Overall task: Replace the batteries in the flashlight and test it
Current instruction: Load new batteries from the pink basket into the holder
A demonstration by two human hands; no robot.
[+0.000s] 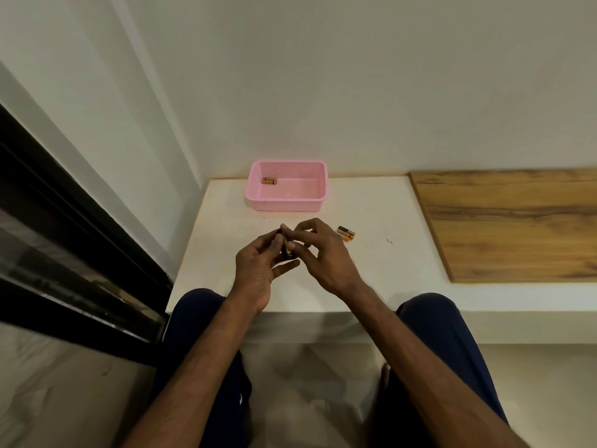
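Observation:
A small black flashlight (286,250) is held above the white ledge, mostly hidden by fingers. My left hand (258,270) grips it from the left. My right hand (318,253) pinches its upper end with thumb and forefinger. Loose orange-and-black batteries (346,233) lie on the ledge just right of my right hand. More batteries (269,181) lie in the back left corner of a pink basket (318,176) at the far edge by the wall.
The white ledge (381,270) runs right, where a wooden board (517,224) covers it. A dark window frame (80,227) stands at the left. My knees in dark trousers (193,318) press against the ledge's front edge.

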